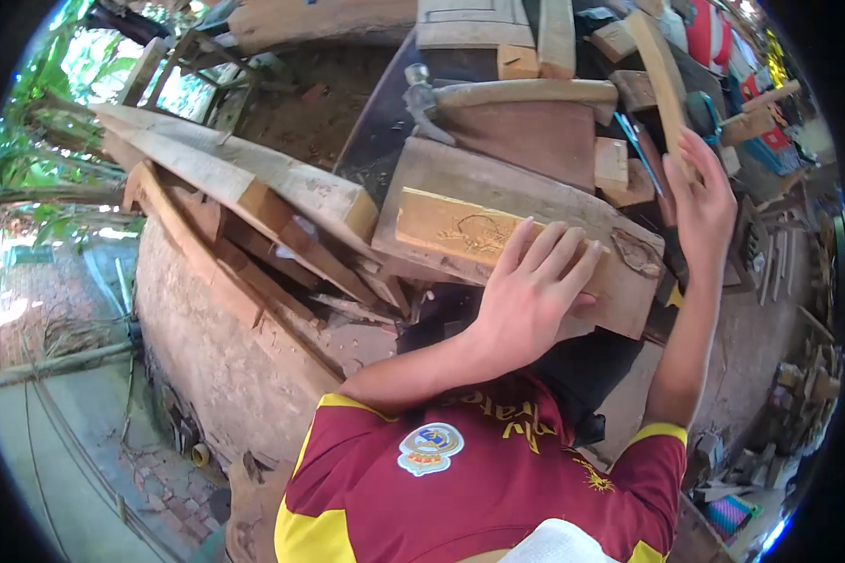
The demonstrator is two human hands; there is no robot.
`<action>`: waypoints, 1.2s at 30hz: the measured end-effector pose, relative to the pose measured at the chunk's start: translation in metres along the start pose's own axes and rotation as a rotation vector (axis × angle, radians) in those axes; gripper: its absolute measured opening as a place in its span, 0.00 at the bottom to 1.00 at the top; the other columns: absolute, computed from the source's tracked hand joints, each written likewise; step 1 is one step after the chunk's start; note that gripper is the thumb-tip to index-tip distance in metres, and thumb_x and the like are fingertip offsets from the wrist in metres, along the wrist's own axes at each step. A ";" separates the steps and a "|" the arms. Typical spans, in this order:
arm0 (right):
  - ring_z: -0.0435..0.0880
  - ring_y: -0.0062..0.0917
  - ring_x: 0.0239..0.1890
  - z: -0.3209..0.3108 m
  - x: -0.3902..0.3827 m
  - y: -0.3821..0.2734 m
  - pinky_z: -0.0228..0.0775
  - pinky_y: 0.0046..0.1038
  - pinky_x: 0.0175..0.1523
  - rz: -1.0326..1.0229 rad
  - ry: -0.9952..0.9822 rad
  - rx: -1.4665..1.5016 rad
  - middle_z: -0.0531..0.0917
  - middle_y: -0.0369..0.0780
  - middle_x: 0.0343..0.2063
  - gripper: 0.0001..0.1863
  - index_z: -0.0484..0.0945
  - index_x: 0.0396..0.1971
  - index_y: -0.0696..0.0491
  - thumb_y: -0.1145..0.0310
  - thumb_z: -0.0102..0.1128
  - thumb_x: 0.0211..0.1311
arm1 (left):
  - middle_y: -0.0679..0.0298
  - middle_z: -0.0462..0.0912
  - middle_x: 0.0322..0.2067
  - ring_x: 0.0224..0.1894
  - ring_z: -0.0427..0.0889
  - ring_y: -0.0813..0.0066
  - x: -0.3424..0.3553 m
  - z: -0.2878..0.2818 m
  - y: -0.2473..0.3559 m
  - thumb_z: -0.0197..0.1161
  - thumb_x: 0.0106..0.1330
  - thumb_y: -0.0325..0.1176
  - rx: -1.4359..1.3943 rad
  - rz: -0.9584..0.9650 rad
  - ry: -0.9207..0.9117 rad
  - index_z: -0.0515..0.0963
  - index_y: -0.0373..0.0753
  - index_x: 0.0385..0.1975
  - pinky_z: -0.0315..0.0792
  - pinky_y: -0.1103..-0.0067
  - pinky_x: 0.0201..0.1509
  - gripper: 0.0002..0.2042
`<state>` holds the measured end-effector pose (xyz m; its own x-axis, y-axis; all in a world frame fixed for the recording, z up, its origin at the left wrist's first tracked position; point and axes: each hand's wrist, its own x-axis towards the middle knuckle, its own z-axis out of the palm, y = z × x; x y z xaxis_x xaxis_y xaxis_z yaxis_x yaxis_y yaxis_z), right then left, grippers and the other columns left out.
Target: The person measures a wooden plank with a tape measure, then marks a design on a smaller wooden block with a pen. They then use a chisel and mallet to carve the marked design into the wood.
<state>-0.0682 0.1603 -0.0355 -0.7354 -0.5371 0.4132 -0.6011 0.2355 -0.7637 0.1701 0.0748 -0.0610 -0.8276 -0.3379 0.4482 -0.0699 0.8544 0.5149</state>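
A pale yellowish wooden block (432, 223) with a curving design marked on its face lies on a thick, worn plank (418, 169). My left hand (532, 296) grips the block's right part, fingers over its top and thumb on the near side. At the right, my right hand (702, 197) is closed around the lower end of a long, slightly curved piece of wood (660, 66), between thumb and fingers. Close beside that hand are a blue slim tool (632, 136) and a dark-handled one (654, 161).
A claw hammer (526, 92) lies beyond the plank. Small wood blocks (611, 164) sit by its right end. Long timbers (253, 188) are stacked at the left, their ends reaching the plank. A flat carved panel (474, 23) stands at the back.
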 end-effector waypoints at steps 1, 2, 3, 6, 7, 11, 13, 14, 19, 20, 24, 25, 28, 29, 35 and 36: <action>0.79 0.22 0.52 -0.007 -0.013 -0.003 0.71 0.22 0.49 0.007 -0.001 0.038 0.82 0.42 0.51 0.25 0.76 0.58 0.58 0.63 0.67 0.64 | 0.58 0.76 0.53 0.60 0.73 0.58 0.001 -0.004 -0.002 0.70 0.53 0.36 -0.008 -0.004 -0.006 0.75 0.39 0.56 0.60 0.58 0.65 0.27; 0.79 0.22 0.52 -0.013 -0.026 -0.005 0.71 0.23 0.49 0.015 -0.002 0.058 0.82 0.41 0.50 0.24 0.75 0.58 0.59 0.65 0.65 0.65 | 0.59 0.76 0.53 0.60 0.73 0.59 0.000 -0.009 -0.006 0.70 0.52 0.36 -0.022 -0.006 -0.011 0.75 0.39 0.56 0.61 0.58 0.65 0.28; 0.80 0.22 0.51 -0.018 -0.043 -0.007 0.71 0.23 0.49 0.064 0.028 0.104 0.82 0.41 0.49 0.22 0.75 0.57 0.59 0.66 0.64 0.66 | 0.59 0.77 0.53 0.60 0.73 0.59 -0.001 -0.013 -0.009 0.71 0.52 0.36 -0.045 -0.004 -0.018 0.76 0.39 0.55 0.61 0.59 0.65 0.28; 0.80 0.21 0.45 -0.036 -0.093 -0.002 0.71 0.23 0.47 0.191 0.133 0.229 0.83 0.40 0.44 0.19 0.76 0.56 0.60 0.69 0.61 0.68 | 0.59 0.78 0.53 0.59 0.74 0.59 -0.003 -0.026 -0.015 0.73 0.49 0.36 -0.063 -0.043 -0.027 0.77 0.38 0.54 0.60 0.60 0.65 0.29; 0.80 0.21 0.43 -0.043 -0.113 0.005 0.71 0.22 0.45 0.227 0.174 0.266 0.83 0.40 0.42 0.18 0.76 0.55 0.60 0.71 0.60 0.68 | 0.58 0.79 0.53 0.59 0.75 0.59 -0.003 -0.028 -0.016 0.73 0.50 0.35 -0.055 -0.036 -0.019 0.77 0.38 0.54 0.60 0.61 0.65 0.28; 0.77 0.19 0.33 -0.066 -0.186 0.054 0.69 0.21 0.40 0.160 0.482 0.574 0.81 0.38 0.32 0.13 0.78 0.50 0.62 0.74 0.55 0.70 | 0.58 0.80 0.53 0.57 0.77 0.61 -0.010 -0.033 -0.015 0.72 0.54 0.31 -0.105 -0.090 -0.023 0.78 0.38 0.54 0.62 0.66 0.64 0.25; 0.74 0.18 0.30 -0.090 -0.205 0.058 0.67 0.20 0.36 0.245 0.718 0.589 0.79 0.37 0.28 0.11 0.78 0.47 0.63 0.76 0.54 0.69 | 0.58 0.80 0.56 0.56 0.80 0.66 -0.022 -0.036 -0.023 0.64 0.63 0.27 -0.144 -0.138 0.000 0.70 0.36 0.63 0.68 0.72 0.59 0.26; 0.74 0.18 0.29 -0.103 -0.210 0.065 0.66 0.20 0.35 0.240 0.783 0.554 0.78 0.37 0.27 0.11 0.79 0.47 0.63 0.76 0.54 0.69 | 0.54 0.79 0.57 0.55 0.81 0.64 -0.026 -0.036 -0.025 0.53 0.68 0.24 -0.324 -0.201 0.120 0.51 0.33 0.68 0.70 0.73 0.58 0.29; 0.73 0.17 0.27 -0.119 -0.204 0.069 0.66 0.20 0.34 0.231 0.877 0.274 0.79 0.35 0.28 0.09 0.81 0.44 0.61 0.75 0.57 0.68 | 0.43 0.76 0.58 0.55 0.81 0.54 -0.020 -0.038 -0.025 0.38 0.73 0.21 -0.504 -0.131 0.393 0.31 0.32 0.73 0.75 0.68 0.57 0.32; 0.75 0.17 0.29 -0.115 -0.196 0.063 0.67 0.20 0.35 0.215 0.825 0.237 0.80 0.36 0.29 0.09 0.81 0.43 0.61 0.75 0.58 0.68 | 0.42 0.75 0.58 0.55 0.81 0.54 -0.019 -0.037 -0.023 0.37 0.73 0.20 -0.509 -0.115 0.377 0.31 0.33 0.73 0.75 0.68 0.57 0.32; 0.81 0.24 0.38 -0.084 -0.157 0.056 0.72 0.25 0.42 0.046 0.672 -0.050 0.83 0.39 0.37 0.09 0.82 0.44 0.57 0.73 0.61 0.65 | 0.41 0.74 0.58 0.55 0.81 0.54 -0.015 -0.037 -0.019 0.39 0.70 0.19 -0.416 -0.067 0.318 0.31 0.33 0.73 0.75 0.68 0.57 0.34; 0.81 0.27 0.42 -0.078 -0.149 0.056 0.73 0.27 0.45 -0.015 0.640 -0.161 0.83 0.39 0.39 0.10 0.82 0.44 0.57 0.73 0.62 0.65 | 0.41 0.74 0.59 0.55 0.81 0.54 -0.014 -0.040 -0.018 0.40 0.69 0.18 -0.375 -0.053 0.320 0.32 0.34 0.73 0.75 0.69 0.56 0.35; 0.78 0.34 0.52 -0.072 -0.141 0.068 0.71 0.33 0.53 -0.143 0.594 -0.470 0.81 0.41 0.47 0.12 0.82 0.46 0.54 0.70 0.64 0.63 | 0.41 0.73 0.60 0.55 0.81 0.56 -0.005 -0.046 -0.015 0.45 0.66 0.18 -0.277 0.001 0.360 0.32 0.34 0.74 0.75 0.71 0.55 0.39; 0.76 0.37 0.55 -0.070 -0.140 0.072 0.69 0.35 0.55 -0.177 0.584 -0.568 0.80 0.41 0.49 0.14 0.81 0.47 0.54 0.70 0.65 0.63 | 0.42 0.73 0.60 0.55 0.80 0.56 -0.002 -0.048 -0.015 0.47 0.63 0.18 -0.291 -0.009 0.386 0.32 0.34 0.74 0.75 0.71 0.56 0.41; 0.72 0.42 0.59 -0.068 -0.141 0.085 0.63 0.42 0.63 -0.029 0.477 -0.471 0.77 0.43 0.55 0.22 0.79 0.52 0.53 0.63 0.69 0.58 | 0.43 0.74 0.60 0.55 0.81 0.59 0.027 -0.056 -0.020 0.55 0.60 0.21 -0.186 -0.079 0.261 0.44 0.32 0.73 0.73 0.70 0.57 0.40; 0.71 0.42 0.60 -0.069 -0.142 0.087 0.63 0.43 0.63 -0.028 0.458 -0.475 0.77 0.43 0.55 0.22 0.79 0.52 0.52 0.62 0.70 0.58 | 0.44 0.73 0.60 0.55 0.80 0.59 0.037 -0.058 -0.020 0.56 0.61 0.23 -0.169 -0.091 0.173 0.48 0.30 0.72 0.72 0.70 0.58 0.38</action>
<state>-0.0375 0.3133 -0.1267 -0.7133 -0.1740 0.6790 -0.6173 0.6146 -0.4910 0.1730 0.0226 -0.0125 -0.7138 -0.4852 0.5050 -0.0338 0.7441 0.6672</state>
